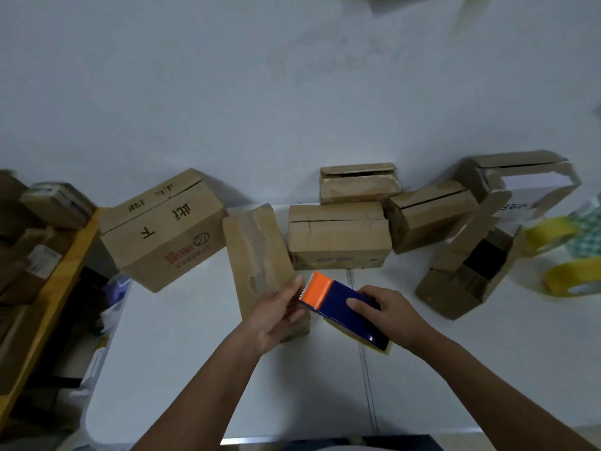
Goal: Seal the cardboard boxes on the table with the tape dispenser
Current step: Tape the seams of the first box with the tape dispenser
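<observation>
Right hand [385, 309] clamped on dispenser [346, 309], held above surface [195, 353]. Left hand [279, 312] pinches at toothed end, beside narrow box [260, 258]. Risk: tape tail slips back onto roll, or teeth nick fingertips [296, 284].

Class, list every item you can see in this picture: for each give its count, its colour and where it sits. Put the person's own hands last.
cardboard boxes: six on the table, brown, in a row along the far edge; the one at the right end stands open
tape dispenser: one, dark blue with an orange blade guard, held near the front middle
tape rolls: two, yellow, at the table's right edge
checked item: one, green and white, beside the rolls; too blurred to name
table: one, white, under everything
shelf: one, yellow-edged, far left, with more brown boxes
left hand: at the dispenser's orange end, in front of the narrow box
right hand: grips the dispenser's blue body
</observation>
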### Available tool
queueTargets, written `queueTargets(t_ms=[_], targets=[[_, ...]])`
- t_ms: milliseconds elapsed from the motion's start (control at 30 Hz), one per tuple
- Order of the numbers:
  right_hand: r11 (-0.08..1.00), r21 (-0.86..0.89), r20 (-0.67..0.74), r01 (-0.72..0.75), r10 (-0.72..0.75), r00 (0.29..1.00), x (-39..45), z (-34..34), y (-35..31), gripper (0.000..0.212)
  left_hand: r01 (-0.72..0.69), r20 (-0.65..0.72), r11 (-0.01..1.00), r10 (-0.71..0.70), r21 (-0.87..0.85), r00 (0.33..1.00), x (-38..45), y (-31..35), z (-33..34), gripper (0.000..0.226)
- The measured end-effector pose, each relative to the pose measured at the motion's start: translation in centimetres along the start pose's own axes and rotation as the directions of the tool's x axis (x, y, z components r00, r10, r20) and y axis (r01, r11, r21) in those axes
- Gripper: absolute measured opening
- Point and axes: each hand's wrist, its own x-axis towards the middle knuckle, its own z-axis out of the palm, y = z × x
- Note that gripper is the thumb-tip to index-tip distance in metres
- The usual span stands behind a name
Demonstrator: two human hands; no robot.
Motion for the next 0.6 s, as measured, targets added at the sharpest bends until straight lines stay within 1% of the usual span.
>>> queueTargets(t_ms=[67,200,333,433,467,533,600], targets=[[1.000,-0.011,0.003,0.000,0.000,1.000,0.04,0.03,0.04,0.027,0.025,0.019,0.999,-0.025,-0.038,1.000,-0.34,0.53,-0.12,0.026],[1.000,-0.009,0.023,0.001,0.000,1.000,0.14,0.18,0.05,0.028,0.050,0.036,0.998,-0.049,-0.041,0.998,-0.87,0.86,-0.12,0.009],[1.000,-0.002,0.040,0.009,-0.009,0.999,0.28,0.31,0.02,0.029,0.042,0.013,0.998,-0.042,-0.044,0.999,-0.99,0.81,-0.13,0.013],[1.000,0.012,0.058,0.005,-0.005,0.998,0.43,0.30,0.08,0.030,0.027,-0.002,1.000,-0.027,-0.015,1.000,-0.95,0.77,-0.24,0.013],[1.000,0.015,0.059,0.003,-0.004,0.998,0.47,0.29,0.06,0.033,0.027,-0.003,1.000,-0.027,-0.011,1.000,-0.96,0.76,-0.29,0.012],[1.000,0.013,0.042,0.002,-0.003,0.999,0.49,0.27,-0.14,0.047,0.023,-0.010,1.000,-0.023,0.010,1.000,-1.02,0.71,-0.35,0.011],[1.000,-0.017,0.012,-0.005,0.005,1.000,0.57,0.33,-0.36,0.057,-0.011,-0.026,0.997,0.012,0.071,1.000,-1.07,0.51,-0.35,0.012]])
